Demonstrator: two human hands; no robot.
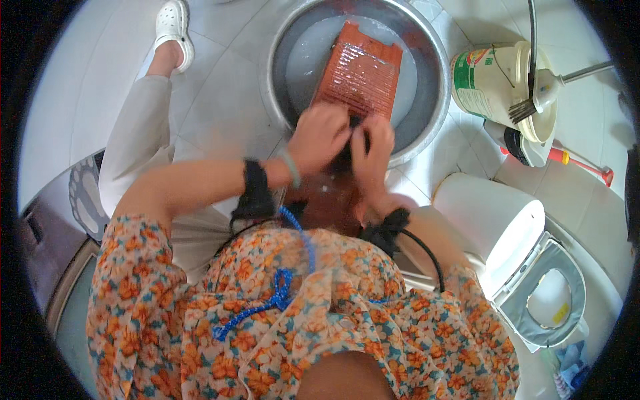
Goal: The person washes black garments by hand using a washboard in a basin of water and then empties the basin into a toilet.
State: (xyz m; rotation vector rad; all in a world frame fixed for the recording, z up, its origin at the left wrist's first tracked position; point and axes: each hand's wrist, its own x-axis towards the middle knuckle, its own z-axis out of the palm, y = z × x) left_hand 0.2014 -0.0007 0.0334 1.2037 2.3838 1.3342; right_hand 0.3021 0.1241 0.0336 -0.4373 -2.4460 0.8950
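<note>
A reddish-brown washboard (pixel 363 70) leans in a round metal basin (pixel 272 87) of cloudy water (pixel 303 63), its ridged face up and wet. Over its near part, my left hand (pixel 322 137) is closed, with a green bangle at the wrist. My right hand (pixel 373 150) is closed close beside it, fingers bent toward the left one. Between them is a piece of dark cloth (pixel 342 160), bunched and partly hidden by my fingers. Both hands are slightly smeared by motion.
To the right stand a white bucket (pixel 493 83) with a brush (pixel 527 107) across it and a toilet (pixel 497 227) with its padded seat (pixel 543 293). A red-handled tool (pixel 580 167) lies behind. My white clog (pixel 172 30) rests on the tiled floor at far left.
</note>
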